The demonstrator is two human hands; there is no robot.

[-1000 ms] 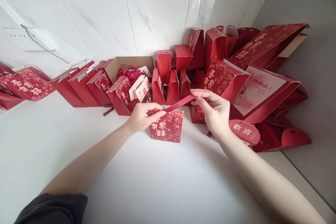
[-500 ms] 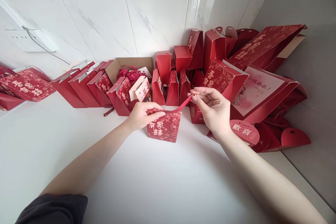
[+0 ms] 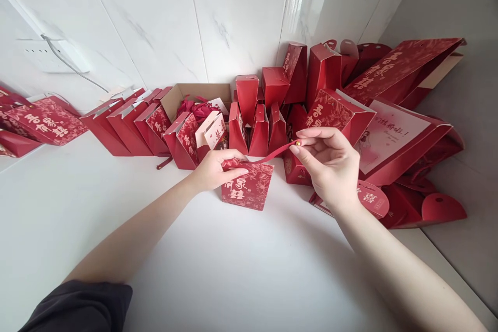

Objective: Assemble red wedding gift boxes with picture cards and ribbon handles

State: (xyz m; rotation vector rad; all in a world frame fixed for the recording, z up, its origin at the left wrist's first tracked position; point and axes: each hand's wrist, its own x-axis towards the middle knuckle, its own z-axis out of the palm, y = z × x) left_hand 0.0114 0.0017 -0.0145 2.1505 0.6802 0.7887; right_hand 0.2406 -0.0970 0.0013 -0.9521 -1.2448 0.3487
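Note:
A small red gift bag (image 3: 254,189) with pale lettering and a floral print stands upright on the white table (image 3: 241,264). My left hand (image 3: 216,170) pinches its top edge between thumb and fingers. From that top edge a red ribbon strap (image 3: 271,156) stretches to the right. My right hand (image 3: 332,166) grips the strap's far end between thumb and forefinger, beside a small gold stud (image 3: 298,143). The other fingers of this hand are curled loosely. How the strap joins the bag is hidden by my left fingers.
Behind the bag, an open cardboard box (image 3: 202,90) holds red ribbons (image 3: 197,111). Several red gift bags (image 3: 123,123) line up on the left. More red boxes (image 3: 247,94) and large bags (image 3: 400,137) crowd the back and right. A cabled wall socket (image 3: 52,56) is at left.
My right hand has moved slightly right with the strap end, and the strap lies a little straighter. My left hand keeps its hold on the bag. The view has shifted slightly.

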